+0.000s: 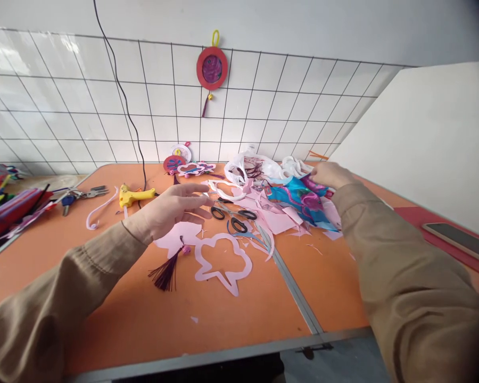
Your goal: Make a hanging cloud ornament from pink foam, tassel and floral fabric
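My left hand point(179, 206) hovers over the table with its fingers spread, holding nothing, close to the scissors point(239, 224) with black handles. Below it lie a dark tassel point(166, 272) with a pink bead and a pink paper cut-out frame point(245, 261) with a wavy outline. At the back right, my right hand point(330, 176) closes on the edge of a blue and purple patterned cloth point(297, 196); its fingertips are partly hidden. The cloth lies over pink paper scraps point(277, 219).
A yellow glue gun point(132, 197) with a black cord lies left, near keys point(74, 198). A white plastic bag point(259, 166) and finished ornaments point(174, 162) sit along the tiled wall. A round red ornament point(212, 68) hangs there. A phone point(461, 242) lies far right.
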`<state>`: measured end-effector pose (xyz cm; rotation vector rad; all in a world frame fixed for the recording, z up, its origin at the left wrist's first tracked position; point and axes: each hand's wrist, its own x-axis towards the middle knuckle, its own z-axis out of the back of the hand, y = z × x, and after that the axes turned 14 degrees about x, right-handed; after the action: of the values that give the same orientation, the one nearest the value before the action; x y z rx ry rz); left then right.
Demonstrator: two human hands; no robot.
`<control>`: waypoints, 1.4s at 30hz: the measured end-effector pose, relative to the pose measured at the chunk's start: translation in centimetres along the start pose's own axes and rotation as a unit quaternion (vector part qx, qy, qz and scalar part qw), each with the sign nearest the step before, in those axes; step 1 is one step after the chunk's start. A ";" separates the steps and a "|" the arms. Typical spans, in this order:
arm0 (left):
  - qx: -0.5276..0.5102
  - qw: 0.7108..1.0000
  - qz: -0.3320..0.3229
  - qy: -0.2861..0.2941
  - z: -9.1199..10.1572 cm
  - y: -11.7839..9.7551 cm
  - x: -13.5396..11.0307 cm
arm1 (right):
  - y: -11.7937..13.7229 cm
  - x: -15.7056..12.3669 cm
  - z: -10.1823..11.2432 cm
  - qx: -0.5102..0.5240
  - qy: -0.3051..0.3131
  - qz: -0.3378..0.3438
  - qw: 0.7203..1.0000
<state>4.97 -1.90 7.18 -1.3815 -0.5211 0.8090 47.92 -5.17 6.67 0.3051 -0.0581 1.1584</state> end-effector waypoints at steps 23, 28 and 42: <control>0.124 0.989 -0.063 -0.057 1.7 3.3 -2.4 | 25.0 -10.3 -0.5 0.511 0.031 0.329 0.793; 0.086 0.996 -0.034 0.007 3.3 4.5 -2.5 | 24.1 -9.2 -1.3 0.544 0.039 0.272 0.793; -0.137 0.989 -0.049 0.028 5.7 7.1 -1.3 | 21.5 -6.9 -3.0 0.606 0.261 0.178 0.730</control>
<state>-1.48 0.83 1.21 -1.6117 -0.6701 0.6340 25.33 -2.65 6.85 1.1450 1.2503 1.4967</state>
